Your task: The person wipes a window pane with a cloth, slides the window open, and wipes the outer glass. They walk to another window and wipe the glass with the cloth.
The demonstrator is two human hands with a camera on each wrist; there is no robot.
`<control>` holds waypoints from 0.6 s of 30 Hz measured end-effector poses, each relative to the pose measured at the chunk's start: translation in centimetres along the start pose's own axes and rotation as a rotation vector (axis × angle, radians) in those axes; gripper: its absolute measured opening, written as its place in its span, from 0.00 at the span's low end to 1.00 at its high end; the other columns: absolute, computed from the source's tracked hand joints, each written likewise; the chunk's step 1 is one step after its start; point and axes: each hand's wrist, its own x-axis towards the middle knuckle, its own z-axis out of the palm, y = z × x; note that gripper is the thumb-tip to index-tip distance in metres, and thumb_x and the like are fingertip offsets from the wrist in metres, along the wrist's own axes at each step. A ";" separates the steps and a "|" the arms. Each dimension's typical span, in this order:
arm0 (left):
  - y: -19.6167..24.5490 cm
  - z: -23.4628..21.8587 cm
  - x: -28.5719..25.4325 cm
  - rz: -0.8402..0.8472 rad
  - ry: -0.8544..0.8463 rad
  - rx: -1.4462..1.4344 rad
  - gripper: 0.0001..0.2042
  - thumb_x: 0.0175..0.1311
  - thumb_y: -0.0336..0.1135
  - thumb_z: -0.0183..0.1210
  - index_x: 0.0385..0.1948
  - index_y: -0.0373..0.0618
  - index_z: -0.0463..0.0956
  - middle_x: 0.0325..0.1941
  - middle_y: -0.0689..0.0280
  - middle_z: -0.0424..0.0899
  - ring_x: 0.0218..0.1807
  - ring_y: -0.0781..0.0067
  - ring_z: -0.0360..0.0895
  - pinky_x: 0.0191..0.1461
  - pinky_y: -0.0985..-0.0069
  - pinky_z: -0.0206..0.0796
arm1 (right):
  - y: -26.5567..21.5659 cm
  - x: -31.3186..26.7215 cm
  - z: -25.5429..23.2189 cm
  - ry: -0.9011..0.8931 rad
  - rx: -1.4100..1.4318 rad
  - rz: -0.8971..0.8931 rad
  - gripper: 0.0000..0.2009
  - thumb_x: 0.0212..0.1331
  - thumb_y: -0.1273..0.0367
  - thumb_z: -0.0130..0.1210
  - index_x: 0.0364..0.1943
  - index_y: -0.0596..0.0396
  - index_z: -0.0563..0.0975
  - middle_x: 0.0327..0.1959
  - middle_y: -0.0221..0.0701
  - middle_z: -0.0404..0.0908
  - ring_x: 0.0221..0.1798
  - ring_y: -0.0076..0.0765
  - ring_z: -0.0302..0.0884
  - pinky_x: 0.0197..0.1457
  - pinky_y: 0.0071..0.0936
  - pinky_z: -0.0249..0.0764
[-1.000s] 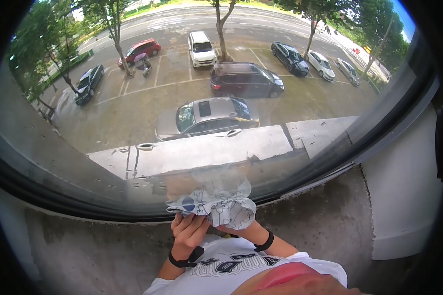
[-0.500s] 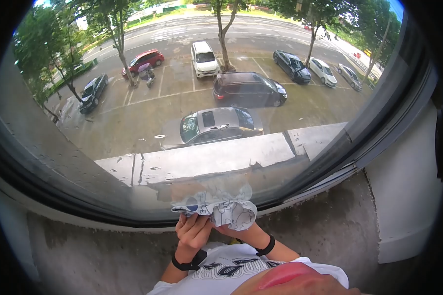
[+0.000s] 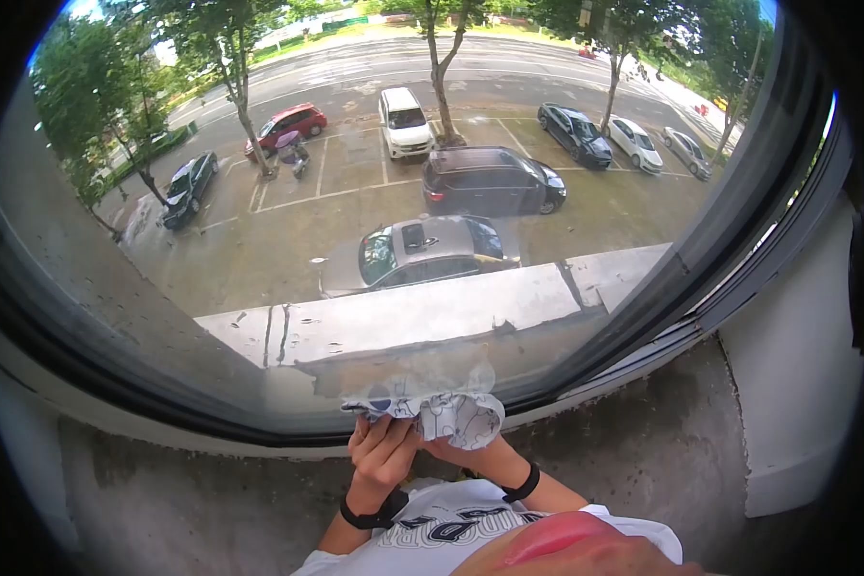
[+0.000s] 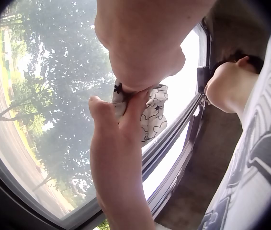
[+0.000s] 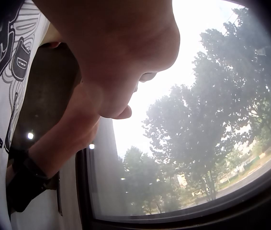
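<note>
A white cloth (image 3: 456,422) with a dark line-drawn pattern and a frilled, bunched edge is held up close to the window glass. The left hand (image 3: 384,453) grips its lower left part with bent fingers, knuckles toward the head camera. Under the cloth's right side is the right hand (image 4: 118,124), its fingers mostly covered in the head view. From the left wrist, the right thumb and a finger lie on either side of a bit of cloth, just below the left hand. Two hands show close together in the right wrist view, where the cloth is out of sight.
A big window pane (image 3: 288,240) in a dark frame (image 3: 288,440) stands right in front of the hands. Below it runs a grey concrete sill (image 3: 605,451), with a white wall (image 3: 787,413) at right. Outside are a ledge (image 3: 432,307), parked cars and trees.
The head view has shifted slightly, so hands and cloth sit a little lower and further right in it. The cloth's left part looks flatter, its blue spot less visible. Both hands keep their hold.
</note>
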 end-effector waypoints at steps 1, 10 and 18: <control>0.0 0.0 0.1 -0.006 -0.006 -0.005 0.07 0.43 0.22 0.58 0.26 0.38 0.81 0.39 0.60 0.84 0.54 0.52 0.75 0.64 0.55 0.56 | 0.0 0.0 0.1 0.009 0.015 0.008 0.17 0.42 0.64 0.67 0.38 0.52 0.78 0.32 0.32 0.81 0.33 0.38 0.80 0.38 0.28 0.76; 0.1 0.1 -0.2 -0.009 0.004 0.012 0.06 0.44 0.23 0.59 0.27 0.38 0.82 0.41 0.61 0.84 0.56 0.52 0.73 0.67 0.55 0.53 | -0.2 0.1 -0.1 0.020 -0.024 -0.010 0.16 0.43 0.64 0.65 0.38 0.52 0.77 0.32 0.33 0.80 0.34 0.40 0.79 0.38 0.31 0.75; 0.2 0.2 -0.2 -0.010 0.001 0.002 0.07 0.44 0.22 0.59 0.28 0.37 0.82 0.41 0.60 0.84 0.57 0.52 0.72 0.68 0.56 0.52 | -0.2 0.1 0.1 0.032 -0.102 -0.034 0.17 0.43 0.62 0.64 0.38 0.50 0.77 0.32 0.33 0.80 0.34 0.42 0.78 0.37 0.33 0.74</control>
